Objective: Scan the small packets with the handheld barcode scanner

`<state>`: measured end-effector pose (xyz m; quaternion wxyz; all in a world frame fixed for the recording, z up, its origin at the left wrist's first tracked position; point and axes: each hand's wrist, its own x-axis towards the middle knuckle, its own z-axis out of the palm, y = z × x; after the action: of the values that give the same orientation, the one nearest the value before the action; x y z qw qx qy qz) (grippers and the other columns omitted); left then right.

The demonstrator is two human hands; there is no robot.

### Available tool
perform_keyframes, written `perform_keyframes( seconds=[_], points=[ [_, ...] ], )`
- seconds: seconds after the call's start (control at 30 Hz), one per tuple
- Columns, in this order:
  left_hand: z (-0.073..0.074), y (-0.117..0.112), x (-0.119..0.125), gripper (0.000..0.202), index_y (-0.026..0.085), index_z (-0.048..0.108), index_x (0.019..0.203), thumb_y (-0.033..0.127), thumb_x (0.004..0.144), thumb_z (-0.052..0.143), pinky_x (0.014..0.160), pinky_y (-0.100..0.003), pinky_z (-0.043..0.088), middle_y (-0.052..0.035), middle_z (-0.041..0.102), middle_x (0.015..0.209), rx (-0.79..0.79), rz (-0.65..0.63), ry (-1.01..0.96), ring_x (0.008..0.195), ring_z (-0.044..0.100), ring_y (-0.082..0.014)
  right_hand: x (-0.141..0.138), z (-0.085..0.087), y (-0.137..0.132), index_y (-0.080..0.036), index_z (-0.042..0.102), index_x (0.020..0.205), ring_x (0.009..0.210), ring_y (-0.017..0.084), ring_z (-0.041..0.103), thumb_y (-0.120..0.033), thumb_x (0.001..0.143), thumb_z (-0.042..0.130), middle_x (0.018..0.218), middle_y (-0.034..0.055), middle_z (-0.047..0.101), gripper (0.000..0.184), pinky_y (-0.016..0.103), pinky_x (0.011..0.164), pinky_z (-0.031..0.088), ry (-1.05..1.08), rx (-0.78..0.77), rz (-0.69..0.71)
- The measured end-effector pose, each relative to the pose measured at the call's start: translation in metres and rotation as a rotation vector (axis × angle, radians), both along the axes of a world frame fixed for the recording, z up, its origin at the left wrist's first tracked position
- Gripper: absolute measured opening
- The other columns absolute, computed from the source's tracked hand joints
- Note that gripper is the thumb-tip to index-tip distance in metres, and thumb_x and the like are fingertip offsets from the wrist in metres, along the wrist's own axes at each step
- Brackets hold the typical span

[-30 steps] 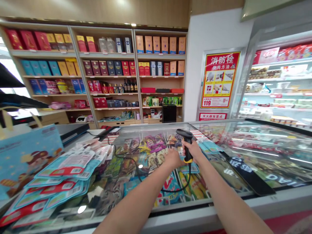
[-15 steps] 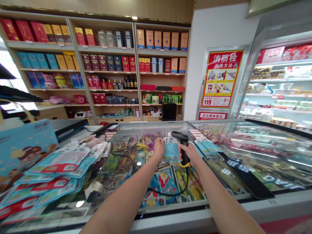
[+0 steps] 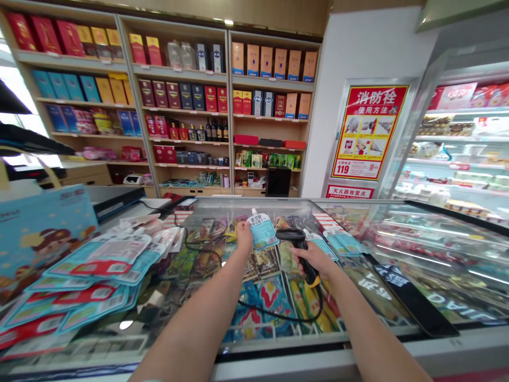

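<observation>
My left hand [image 3: 244, 233] pinches the left edge of a blue and white spouted pouch [image 3: 263, 232], held tilted above the glass freezer top with its spout up. In my right hand [image 3: 312, 257] is a black and yellow barcode scanner [image 3: 303, 249], gripped by its handle. The scanner's head points left at the pouch, close to its lower right corner, where a barcode is printed. A black cable [image 3: 286, 320] hangs from the handle and loops over the glass. Just behind the right hand lie more of these blue pouches [image 3: 345, 241].
A spread pile of blue and red packets [image 3: 99, 265] lies at left beside a blue printed box [image 3: 47, 228]. A black strip [image 3: 413, 297] crosses the freezer glass at right. Shelves of boxed bottles [image 3: 186, 98] stand behind, with a lit chiller [image 3: 465, 154] at far right.
The pouch in my left hand has shifted left and up, tilting, and now sits apart from my right hand. The scanner has turned and dropped slightly. The view has swung a little left.
</observation>
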<state>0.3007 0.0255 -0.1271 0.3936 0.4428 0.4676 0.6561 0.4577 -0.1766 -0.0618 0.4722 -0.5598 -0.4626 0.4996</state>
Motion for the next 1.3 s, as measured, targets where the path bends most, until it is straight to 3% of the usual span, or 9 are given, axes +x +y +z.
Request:
perform_keyframes(
  seconds=[0.4,0.73,0.87,0.97,1.07,1.3],
  points=[
    [0.006,-0.007,-0.001,0.014,0.019,0.047,0.068,0.025,0.080,0.050,0.065,-0.025,0.041,0.0045,0.048,0.062,-0.068,-0.005,-0.090,0.061,0.048,-0.0121,0.001,-0.006,0.001,-0.016,0.050,0.056,0.033,0.008,0.046,-0.040,0.074,0.065,0.039,-0.0029,0.049,0.034,0.022,0.038,0.042,-0.092,-0.104,0.055],
    [0.002,-0.008,-0.003,0.014,0.019,0.046,0.066,0.022,0.078,0.052,0.068,-0.025,0.042,0.0038,0.046,0.063,-0.052,0.008,-0.053,0.065,0.049,-0.0118,-0.006,-0.008,0.003,-0.017,0.049,0.062,0.037,0.008,0.047,-0.035,0.072,0.069,0.048,-0.0049,0.051,0.028,0.021,0.036,0.044,0.047,-0.039,-0.024],
    [0.003,-0.011,-0.012,0.018,0.019,0.047,0.066,0.028,0.075,0.058,0.067,-0.027,0.043,0.0030,0.048,0.063,-0.100,-0.002,-0.058,0.065,0.051,-0.0128,-0.019,-0.006,0.007,-0.018,0.050,0.066,0.037,0.007,0.046,-0.036,0.071,0.070,0.049,-0.0045,0.052,0.028,0.021,0.037,0.044,0.116,-0.010,-0.008],
    [0.011,-0.013,-0.033,0.019,0.018,0.047,0.064,0.029,0.074,0.059,0.062,-0.027,0.043,0.0035,0.046,0.059,-0.132,-0.002,-0.020,0.060,0.049,-0.0125,-0.039,0.000,0.011,-0.018,0.050,0.070,0.037,0.008,0.047,-0.034,0.070,0.071,0.050,-0.0049,0.053,0.026,0.021,0.037,0.043,0.140,0.007,0.015],
    [0.026,-0.014,-0.071,0.018,0.019,0.046,0.061,0.026,0.074,0.056,0.055,-0.025,0.040,0.0048,0.042,0.052,-0.126,0.001,0.031,0.052,0.044,-0.0112,-0.067,0.007,0.018,-0.019,0.049,0.070,0.036,0.008,0.046,-0.035,0.068,0.072,0.049,-0.0056,0.052,0.028,0.021,0.036,0.043,0.140,0.005,0.035],
    [0.071,-0.009,-0.202,0.017,0.018,0.046,0.057,0.019,0.074,0.049,0.052,-0.030,0.042,0.0031,0.041,0.047,-0.031,0.110,0.208,0.047,0.045,-0.0141,-0.155,0.024,0.039,-0.019,0.046,0.066,0.036,0.008,0.047,-0.037,0.066,0.072,0.047,-0.0057,0.052,0.031,0.021,0.035,0.042,0.173,0.016,0.225]
  ],
)
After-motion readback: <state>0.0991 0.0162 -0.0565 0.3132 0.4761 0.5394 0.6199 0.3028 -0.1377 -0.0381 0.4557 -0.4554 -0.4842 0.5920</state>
